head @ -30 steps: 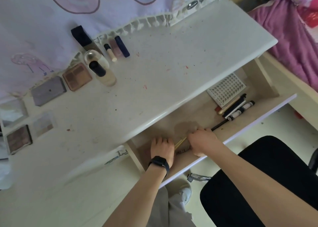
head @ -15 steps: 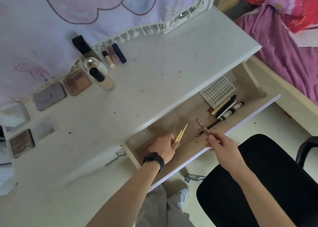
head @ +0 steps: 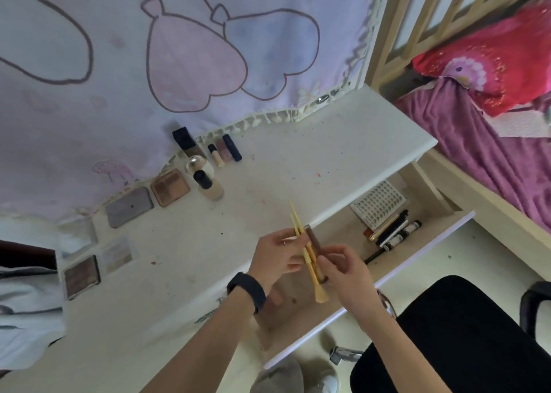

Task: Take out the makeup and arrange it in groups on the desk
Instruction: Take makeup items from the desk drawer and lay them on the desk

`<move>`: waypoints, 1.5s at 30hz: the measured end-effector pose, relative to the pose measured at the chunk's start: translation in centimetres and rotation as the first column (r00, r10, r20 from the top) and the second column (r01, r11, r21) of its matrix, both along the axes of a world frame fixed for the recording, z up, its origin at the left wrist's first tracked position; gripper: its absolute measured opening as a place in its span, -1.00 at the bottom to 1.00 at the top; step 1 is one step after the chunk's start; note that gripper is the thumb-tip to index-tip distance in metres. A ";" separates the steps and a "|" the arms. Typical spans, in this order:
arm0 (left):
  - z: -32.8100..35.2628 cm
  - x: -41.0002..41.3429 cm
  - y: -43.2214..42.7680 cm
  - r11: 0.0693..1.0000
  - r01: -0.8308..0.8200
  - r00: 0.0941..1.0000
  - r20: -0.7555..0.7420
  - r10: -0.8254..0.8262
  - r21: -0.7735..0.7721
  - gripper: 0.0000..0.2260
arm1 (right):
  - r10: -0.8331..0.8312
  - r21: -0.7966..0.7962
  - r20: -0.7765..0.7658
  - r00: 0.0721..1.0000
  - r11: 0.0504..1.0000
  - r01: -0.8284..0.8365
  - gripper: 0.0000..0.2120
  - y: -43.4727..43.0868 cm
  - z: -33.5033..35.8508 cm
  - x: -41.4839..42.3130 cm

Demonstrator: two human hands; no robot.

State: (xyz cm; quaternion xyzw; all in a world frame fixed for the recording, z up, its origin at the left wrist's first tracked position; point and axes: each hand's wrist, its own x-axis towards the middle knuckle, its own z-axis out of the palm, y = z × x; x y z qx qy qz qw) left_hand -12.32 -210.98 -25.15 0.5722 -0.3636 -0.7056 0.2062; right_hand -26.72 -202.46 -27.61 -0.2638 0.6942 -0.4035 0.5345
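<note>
Left hand (head: 275, 257) pinches two thin yellow brushes (head: 307, 257) mid-handle; right hand (head: 347, 272) curls round a brown stick (head: 314, 242) held against them. Bundle is in the air over the desk (head: 328, 142) front edge, above the left end of the open drawer (head: 343, 234). My read: light, stiff, smooth handles, likely to slide past each other; tufts soft. Grip all three mid-handle, keep off the bristles. Pens (head: 393, 233) lie at the drawer's right end.

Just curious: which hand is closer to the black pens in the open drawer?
Right. The right hand is over the drawer, on the side toward the black pens; the left hand is farther, beyond the right hand, at the desk's front edge.
</note>
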 end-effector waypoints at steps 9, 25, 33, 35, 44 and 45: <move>0.7 4.2 -4.4 0.982 -0.188 0.982 -0.011 0.187 -0.025 -0.90 | 0.109 -0.053 -0.155 0.982 0.991 -0.119 -0.89 -4.8 0.9 4.3; -0.3 17.9 -9.0 0.968 -0.249 0.954 0.183 0.238 0.040 -0.81 | 0.192 -0.036 -0.525 0.829 0.968 -0.247 -0.68 -29.4 -1.1 9.4; -1.6 19.3 -10.0 0.967 -0.250 0.952 0.192 0.237 0.047 -0.82 | 0.309 -0.041 -0.674 0.671 0.891 -0.451 -0.49 -30.7 -2.0 11.5; -1.9 19.4 -10.0 0.964 -0.260 0.950 0.193 0.245 0.054 -0.81 | 0.328 -0.031 -0.714 0.619 0.868 -0.495 -0.53 -30.2 -2.6 11.3; -2.1 19.1 -9.4 0.952 -0.294 0.948 0.151 0.279 0.088 -0.79 | 0.171 -0.180 -0.649 0.742 0.912 -0.368 -0.64 -25.3 -0.8 10.4; -2.1 19.1 -9.3 0.950 -0.298 0.948 0.142 0.283 0.093 -0.78 | 0.132 -0.215 -0.607 0.783 0.922 -0.322 -0.69 -23.2 -0.6 10.5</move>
